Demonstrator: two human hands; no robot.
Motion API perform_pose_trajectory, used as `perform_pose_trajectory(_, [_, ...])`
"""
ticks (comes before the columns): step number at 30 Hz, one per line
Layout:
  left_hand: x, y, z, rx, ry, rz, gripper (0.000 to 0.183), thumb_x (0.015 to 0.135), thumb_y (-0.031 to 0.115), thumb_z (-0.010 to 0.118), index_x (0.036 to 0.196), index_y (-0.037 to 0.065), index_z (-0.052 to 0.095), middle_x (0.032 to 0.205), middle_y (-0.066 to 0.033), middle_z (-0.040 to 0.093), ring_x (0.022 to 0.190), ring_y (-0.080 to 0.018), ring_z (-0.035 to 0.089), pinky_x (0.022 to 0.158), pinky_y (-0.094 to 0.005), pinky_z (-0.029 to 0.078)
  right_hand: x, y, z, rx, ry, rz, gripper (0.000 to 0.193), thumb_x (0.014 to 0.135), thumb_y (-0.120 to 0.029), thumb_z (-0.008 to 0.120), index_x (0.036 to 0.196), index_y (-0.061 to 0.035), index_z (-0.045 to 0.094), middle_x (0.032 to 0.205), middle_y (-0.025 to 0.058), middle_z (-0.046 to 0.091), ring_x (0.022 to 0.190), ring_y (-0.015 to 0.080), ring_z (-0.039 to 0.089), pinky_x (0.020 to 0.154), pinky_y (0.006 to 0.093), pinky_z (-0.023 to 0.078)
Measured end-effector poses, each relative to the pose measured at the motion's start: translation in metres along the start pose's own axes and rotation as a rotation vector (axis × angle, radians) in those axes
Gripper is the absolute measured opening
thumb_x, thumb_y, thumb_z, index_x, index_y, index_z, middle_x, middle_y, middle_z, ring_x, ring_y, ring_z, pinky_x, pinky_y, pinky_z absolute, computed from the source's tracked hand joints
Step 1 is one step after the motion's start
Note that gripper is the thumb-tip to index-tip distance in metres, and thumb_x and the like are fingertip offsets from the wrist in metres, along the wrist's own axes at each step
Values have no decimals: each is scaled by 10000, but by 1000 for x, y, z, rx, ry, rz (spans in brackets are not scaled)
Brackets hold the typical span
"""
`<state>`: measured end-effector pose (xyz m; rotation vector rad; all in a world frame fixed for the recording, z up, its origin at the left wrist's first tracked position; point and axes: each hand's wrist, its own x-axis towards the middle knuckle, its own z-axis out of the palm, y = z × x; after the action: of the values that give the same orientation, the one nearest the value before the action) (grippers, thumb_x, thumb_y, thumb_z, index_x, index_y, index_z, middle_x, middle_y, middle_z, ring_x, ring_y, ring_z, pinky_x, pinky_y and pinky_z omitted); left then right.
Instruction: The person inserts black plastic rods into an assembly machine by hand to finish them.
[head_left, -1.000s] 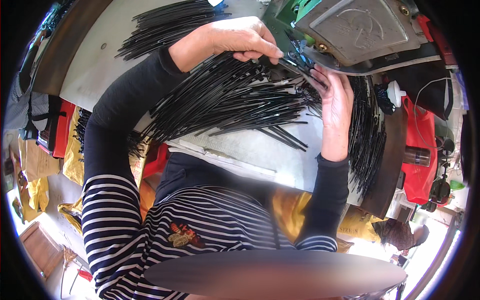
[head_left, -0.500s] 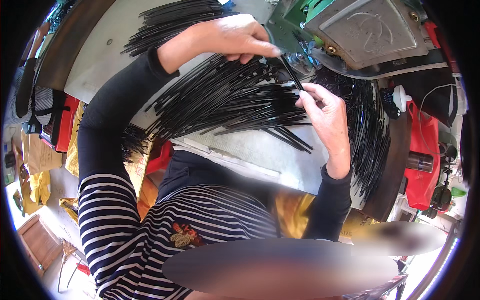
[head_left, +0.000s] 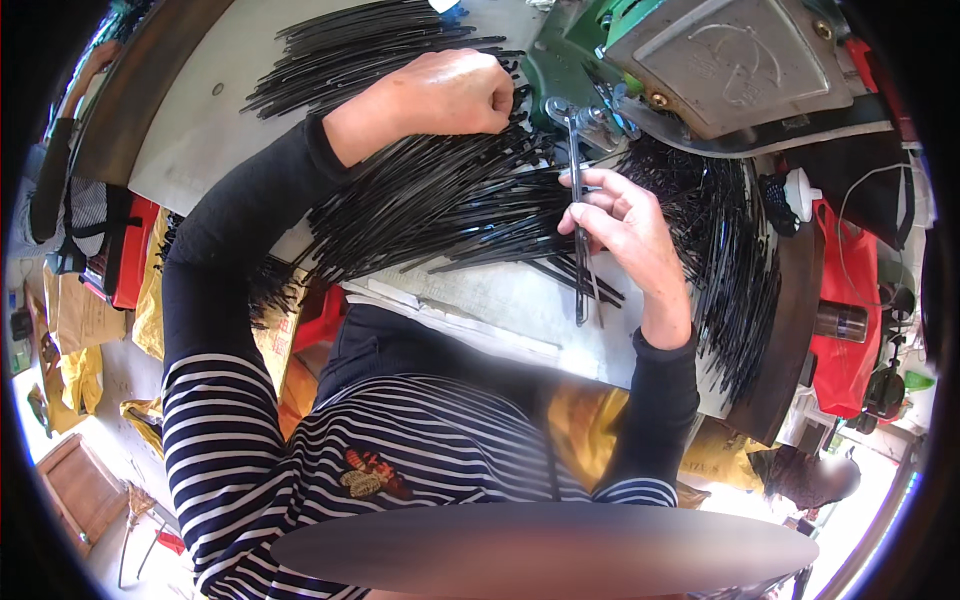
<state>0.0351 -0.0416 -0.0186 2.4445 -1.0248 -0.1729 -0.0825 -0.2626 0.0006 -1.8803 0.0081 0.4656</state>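
Observation:
Pinched between the thumb and fingers of my right hand (head_left: 632,215) is a thin black umbrella rib (head_left: 578,255), upright in the view. Its upper end reaches a small metal fitting on the green machine (head_left: 572,108), and a thinner rod hangs beside its lower part. My left hand (head_left: 455,90) is closed, its fingers curled down at the upper edge of a pile of black ribs (head_left: 430,195). Its fingertips are hidden, so what it grips does not show. Another bundle of ribs (head_left: 350,50) lies beyond that hand.
A grey machine cover (head_left: 730,65) with an embossed umbrella shape overhangs the far right. Below it, a dense heap of black ribs (head_left: 735,270) runs along the table's right side. The pale tabletop (head_left: 190,130) has a dark curved rim. A red bag (head_left: 845,350) hangs at the right.
My left hand has left the rib's upper end, moved left and curled over the pile. My right hand has shifted slightly left, and the rib has swung from slanted to nearly upright.

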Motion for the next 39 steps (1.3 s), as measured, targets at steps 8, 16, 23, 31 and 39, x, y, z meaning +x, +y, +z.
perform_pose_trajectory(8, [1,11,0,147,109,94,223,754,241,609,786,23,639,757,-166,626,743,-311,616,667,-398,484,1,2,-2,-14,-12,-9,371,798,-165,581,1146,-37,561,812,21,655,625,58,539,532,191,437])
perform_pose_trajectory(16, [15,21,5,4,-27,-38,198,773,171,634,822,-20,616,550,-110,507,473,-183,459,488,-316,364,2,22,-11,114,-81,-196,284,769,-93,565,1015,48,579,760,63,673,550,81,571,495,212,471])
perform_pose_trajectory(23, [24,15,2,-276,-150,-174,180,820,148,597,807,-32,599,609,-19,551,484,-65,452,435,-227,341,5,30,-12,175,-95,-239,291,768,-91,565,1018,57,577,739,82,662,548,99,583,490,219,475])
perform_pose_trajectory(31, [32,-8,-8,-509,-205,-204,265,852,158,564,1013,-51,579,663,-29,574,451,-69,513,398,-170,354,8,30,-7,190,-88,-230,266,783,-126,585,994,36,587,698,76,637,522,107,584,470,216,477])
perform_pose_trajectory(39, [37,-15,0,-869,-131,-290,265,860,203,601,1030,0,582,717,-30,593,461,-71,532,401,-155,386,10,31,-5,209,-101,-266,268,787,-97,564,1005,58,560,681,78,630,513,113,581,463,214,472])
